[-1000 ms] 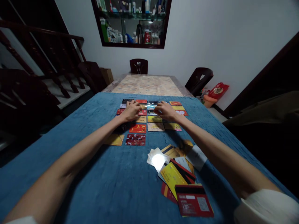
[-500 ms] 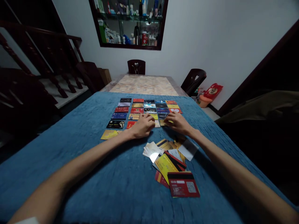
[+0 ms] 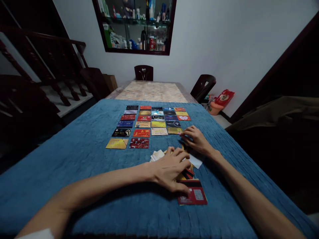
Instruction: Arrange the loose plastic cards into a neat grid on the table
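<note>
Several plastic cards lie in neat rows (image 3: 149,121) on a blue tablecloth (image 3: 82,159). Nearer to me a loose pile of cards (image 3: 191,195) lies scattered. My left hand (image 3: 171,171) rests flat on top of that pile, fingers spread, covering most of it; a red card sticks out below the fingers. My right hand (image 3: 196,141) sits just beyond the pile, next to the right end of the nearest full row, its fingers bent down onto the cloth over a card. Whether it grips that card is unclear.
Beyond the cloth the table's marble top (image 3: 152,91) shows. Dark wooden chairs (image 3: 203,87) stand at the far end and sides. A stair railing (image 3: 42,66) runs at the left. A red bag (image 3: 223,98) sits on the floor at the right.
Both hands drew back from the far rows toward me. My left hand moved onto the loose pile; my right hand came to the near right edge of the rows.
</note>
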`<state>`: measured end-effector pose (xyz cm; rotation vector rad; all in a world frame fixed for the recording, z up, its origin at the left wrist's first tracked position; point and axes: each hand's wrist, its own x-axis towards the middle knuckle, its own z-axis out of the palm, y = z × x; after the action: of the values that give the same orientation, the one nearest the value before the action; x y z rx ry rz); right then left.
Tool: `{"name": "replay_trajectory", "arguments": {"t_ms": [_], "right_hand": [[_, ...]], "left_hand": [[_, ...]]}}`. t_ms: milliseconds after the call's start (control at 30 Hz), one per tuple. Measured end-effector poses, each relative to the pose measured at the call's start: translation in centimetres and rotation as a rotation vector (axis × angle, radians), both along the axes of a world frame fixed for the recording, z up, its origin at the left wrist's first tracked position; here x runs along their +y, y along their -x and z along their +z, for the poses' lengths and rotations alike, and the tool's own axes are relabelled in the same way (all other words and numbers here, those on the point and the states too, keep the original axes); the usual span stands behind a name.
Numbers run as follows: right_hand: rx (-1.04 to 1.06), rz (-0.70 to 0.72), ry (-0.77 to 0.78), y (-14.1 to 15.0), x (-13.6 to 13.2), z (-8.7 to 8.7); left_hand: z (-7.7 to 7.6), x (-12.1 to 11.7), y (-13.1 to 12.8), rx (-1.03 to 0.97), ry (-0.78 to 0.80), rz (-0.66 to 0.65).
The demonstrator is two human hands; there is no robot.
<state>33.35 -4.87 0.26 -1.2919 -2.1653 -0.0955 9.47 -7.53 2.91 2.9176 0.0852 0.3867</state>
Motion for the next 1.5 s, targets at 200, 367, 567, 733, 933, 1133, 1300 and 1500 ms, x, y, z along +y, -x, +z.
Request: {"name": "replay_trajectory", "arguments": {"t_ms": [200, 367, 567, 733, 933, 1133, 1300, 1500], "right_hand": [[0.026, -0.011, -0.008, 0.2, -0.6, 0.0], [0.027, 0.006, 0.010, 0.7, -1.3, 0.2], [-0.028, 0.028, 0.058, 1.1, -1.9, 0.4], [-0.049, 0.021, 0.067, 0.9, -2.0, 0.4], [-0.053, 0.022, 0.075, 0.7, -2.0, 0.3], [-0.054, 0.023, 0.082, 0.8, -2.2, 0.3], [-0.050, 0.025, 0.091, 1.0, -2.3, 0.5], [0.001, 0.056, 0.089, 1.5, -2.4, 0.8]], "left_hand": [[0.4, 0.6, 0.3, 0.057, -0.030, 0.058], [0.4, 1.6, 0.5, 0.039, -0.019, 0.110], [0.3, 2.5, 0.7, 0.031, -0.025, 0.146], [1.0, 2.4, 1.0, 0.028, -0.025, 0.104], [1.4, 2.1, 1.2, 0.092, -0.016, 0.021], [1.6, 2.0, 1.3, 0.127, -0.056, 0.036], [1.7, 2.0, 1.4, 0.107, -0.060, 0.039], [1.6, 3.4, 1.6, 0.064, -0.011, 0.084]]}}
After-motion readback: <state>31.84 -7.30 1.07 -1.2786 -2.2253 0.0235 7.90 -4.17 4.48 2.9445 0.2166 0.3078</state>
